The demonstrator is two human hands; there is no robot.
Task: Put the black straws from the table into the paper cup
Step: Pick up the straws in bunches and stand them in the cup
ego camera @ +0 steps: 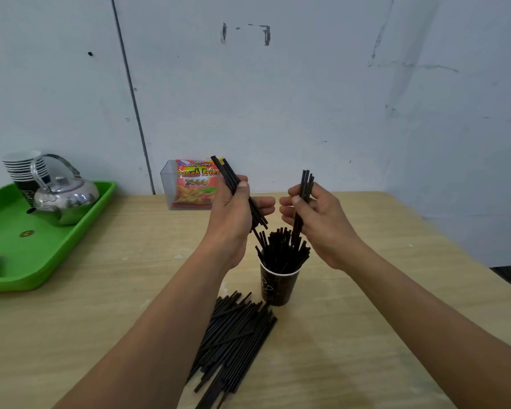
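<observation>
At a pale wooden bench (366, 305) set against a scuffed white wall (307, 98), the left hand (236, 215) and right hand (317, 215) each grip a bundle of black straws (224, 172) above the straw-filled paper cup (278, 286), a loose pile (233, 340) lying just near of it, a green tray (42, 261) far left.

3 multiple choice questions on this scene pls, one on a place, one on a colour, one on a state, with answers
1. The metal kettle stands:
A on the tray
B on a stove
C on the floor

2. The tray is:
A blue
B green
C red

3. The paper cup is:
A empty
B tipped over
C upright, holding straws

Answers:
1 A, it sits inside the tray's rim.
2 B, it is bright green all over.
3 C, straws stand in it, while the left hand and right hand each grip more.
</observation>
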